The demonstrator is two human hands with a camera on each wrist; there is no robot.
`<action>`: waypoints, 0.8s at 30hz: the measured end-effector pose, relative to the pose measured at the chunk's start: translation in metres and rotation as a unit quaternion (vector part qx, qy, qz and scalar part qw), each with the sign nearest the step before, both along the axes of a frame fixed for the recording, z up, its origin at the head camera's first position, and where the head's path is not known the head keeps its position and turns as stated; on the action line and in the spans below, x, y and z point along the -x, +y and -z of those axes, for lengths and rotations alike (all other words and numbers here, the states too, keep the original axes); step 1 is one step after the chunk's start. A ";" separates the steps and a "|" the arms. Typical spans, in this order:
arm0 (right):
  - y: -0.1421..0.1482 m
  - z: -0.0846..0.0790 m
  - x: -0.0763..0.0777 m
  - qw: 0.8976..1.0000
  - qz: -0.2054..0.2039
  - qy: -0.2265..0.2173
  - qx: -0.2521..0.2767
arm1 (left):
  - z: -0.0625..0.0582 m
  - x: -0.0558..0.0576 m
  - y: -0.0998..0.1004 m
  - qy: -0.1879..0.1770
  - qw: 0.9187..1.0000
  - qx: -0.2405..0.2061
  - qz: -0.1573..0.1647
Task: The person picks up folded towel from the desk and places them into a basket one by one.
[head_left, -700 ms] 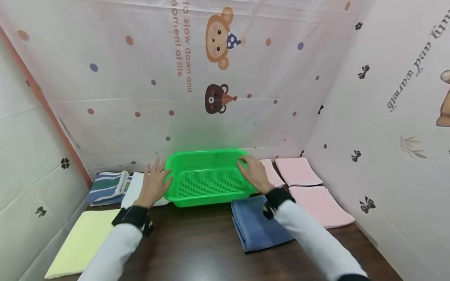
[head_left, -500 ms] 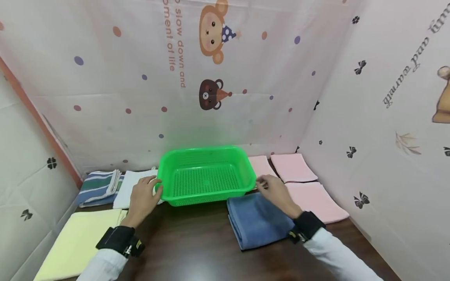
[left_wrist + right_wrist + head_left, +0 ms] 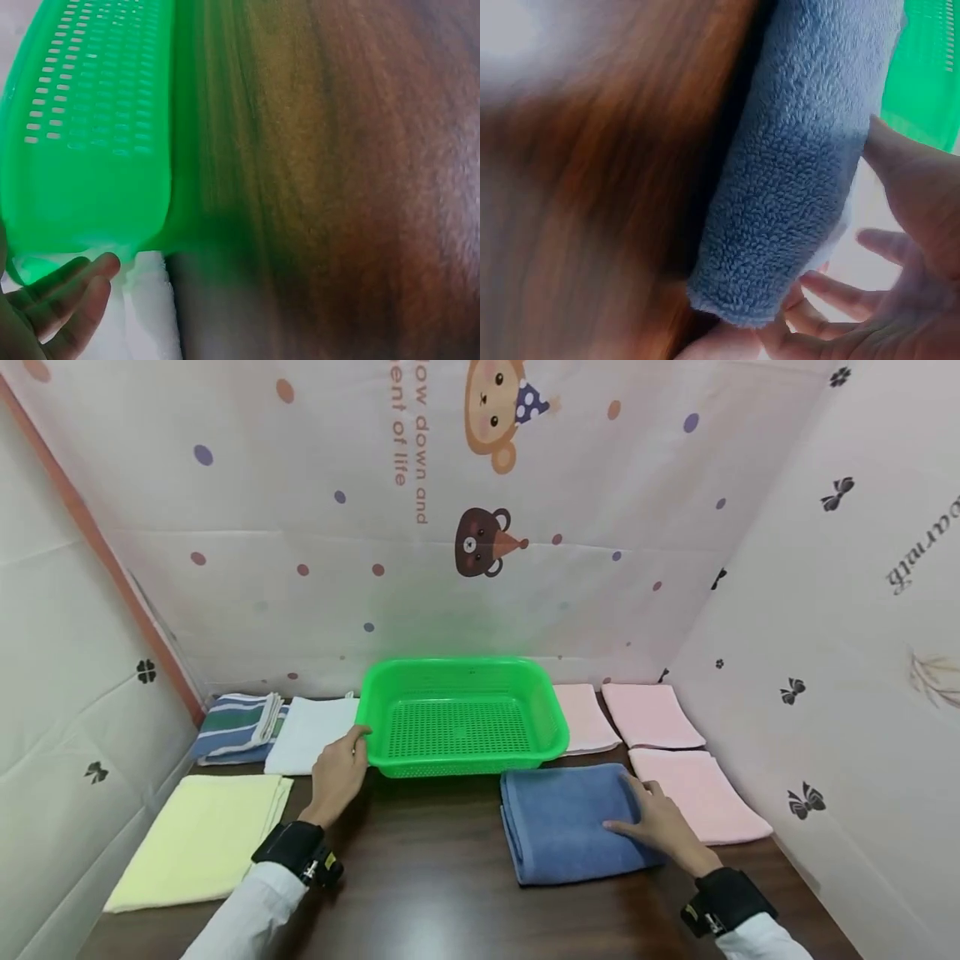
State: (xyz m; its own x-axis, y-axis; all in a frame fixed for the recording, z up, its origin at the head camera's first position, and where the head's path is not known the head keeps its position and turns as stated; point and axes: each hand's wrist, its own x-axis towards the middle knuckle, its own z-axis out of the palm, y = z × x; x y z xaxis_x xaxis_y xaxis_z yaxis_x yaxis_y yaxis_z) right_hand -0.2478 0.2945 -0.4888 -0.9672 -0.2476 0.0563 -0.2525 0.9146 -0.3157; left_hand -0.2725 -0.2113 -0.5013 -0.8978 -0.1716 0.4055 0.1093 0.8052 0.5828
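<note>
In the head view, a green plastic basket (image 3: 457, 762) with a perforated bottom stands against the back wall. My left hand (image 3: 339, 781) is at its near left corner, with fingertips at the rim; in the left wrist view the fingers (image 3: 82, 315) are extended beside the basket's end. A folded blue towel (image 3: 566, 827) lies in front of the basket's right side. My right hand (image 3: 663, 827) is at that towel's right edge, thumb laid on top. The right wrist view shows its other fingers (image 3: 847, 296) spread along the edge, some tips touching the towel.
At the left lie a folded striped towel (image 3: 232, 727), a white towel (image 3: 307, 735) and a yellow towel (image 3: 195, 839). Folded pink towels (image 3: 693, 793) lie to the right of the basket. Printed cloth walls (image 3: 300, 610) enclose the dark wooden table (image 3: 427, 877) at back and sides.
Both hands were at the basket's sides. My right hand has left the basket and moved right and nearer, onto the blue towel. My left hand stays at the basket's left rim. The view has shifted.
</note>
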 end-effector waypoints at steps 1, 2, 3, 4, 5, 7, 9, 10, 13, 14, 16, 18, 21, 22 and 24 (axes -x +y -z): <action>-0.002 0.001 0.001 1.000 -0.001 -0.013 -0.006 | 0.000 0.001 0.000 0.000 1.000 0.002 -0.003; -0.005 0.002 0.002 1.000 -0.004 -0.023 -0.014 | 0.000 0.002 0.000 0.000 1.000 0.003 -0.003; -0.007 0.003 0.003 0.999 -0.008 -0.032 -0.022 | 0.000 0.002 -0.001 -0.002 1.000 0.004 -0.004; -0.010 0.005 0.004 0.999 -0.012 -0.038 -0.030 | -0.001 0.002 -0.001 -0.005 1.000 0.002 -0.006; -0.013 0.006 0.004 0.998 -0.017 -0.043 -0.031 | -0.002 0.001 -0.001 -0.009 1.000 -0.002 -0.010; -0.021 0.007 0.004 0.998 -0.026 -0.055 -0.031 | -0.003 -0.003 -0.002 -0.022 0.999 -0.015 -0.027; -0.030 0.008 0.001 0.997 -0.035 -0.065 -0.025 | -0.004 -0.009 -0.005 -0.050 0.997 -0.039 -0.047; -0.034 0.008 0.000 0.997 -0.036 -0.068 -0.022 | -0.006 -0.012 -0.005 -0.066 0.995 -0.048 -0.054; -0.048 0.007 -0.005 0.996 -0.040 -0.072 -0.021 | -0.008 -0.023 -0.004 -0.131 0.988 -0.054 -0.057; -0.055 0.007 -0.006 0.996 -0.042 -0.071 -0.022 | -0.009 -0.029 -0.003 -0.158 0.985 -0.048 -0.048; -0.070 0.006 -0.007 0.996 -0.052 -0.067 -0.025 | -0.008 -0.042 0.001 -0.203 0.979 -0.022 -0.021; -0.089 0.006 -0.007 0.996 -0.063 -0.061 -0.023 | -0.006 -0.057 0.009 -0.241 0.970 -0.001 0.014; -0.120 0.006 -0.008 0.996 -0.075 -0.052 -0.014 | 0.000 -0.075 0.023 -0.269 0.961 0.011 0.060; -0.130 0.007 -0.009 0.996 -0.076 -0.047 -0.010 | 0.001 -0.080 0.028 -0.273 0.960 0.009 0.067; -0.148 0.009 -0.010 0.996 -0.082 -0.037 0.001 | 0.004 -0.088 0.036 -0.273 0.960 0.008 0.067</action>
State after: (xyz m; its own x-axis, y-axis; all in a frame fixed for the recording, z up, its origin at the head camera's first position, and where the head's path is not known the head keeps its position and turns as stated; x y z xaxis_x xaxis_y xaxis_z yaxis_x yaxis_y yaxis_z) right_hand -0.2373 0.1468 -0.4974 -0.9155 -0.4021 -0.0127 -0.3741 0.8625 -0.3409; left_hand -0.1846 -0.1755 -0.5049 -0.9909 -0.0372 -0.1293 -0.1049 0.8148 0.5702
